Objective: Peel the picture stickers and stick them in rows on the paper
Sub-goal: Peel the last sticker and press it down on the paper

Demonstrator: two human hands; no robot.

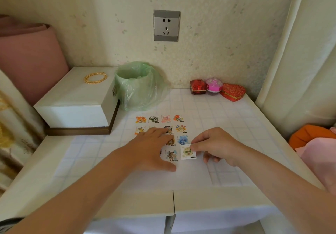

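Observation:
A white paper (pixel 181 175) lies on the checked table top, with picture stickers (pixel 160 119) stuck on it in rows. My left hand (pixel 154 148) lies flat on the paper with straight fingers, covering part of the middle rows. My right hand (pixel 216 145) pinches a square white sticker with a yellowish-green picture (pixel 188 152) at its upper right corner, at the right end of the nearest row. The sticker sits beside a brown animal sticker (pixel 171 155) and below a blue one (pixel 183 140).
A bin lined with a green bag (pixel 136 86) stands behind the paper. A white box (pixel 76 99) with a gold chain (pixel 95 77) on it is at the left. Three small red and pink boxes (pixel 216 88) sit at the back right. The table's front edge (pixel 172 210) is near.

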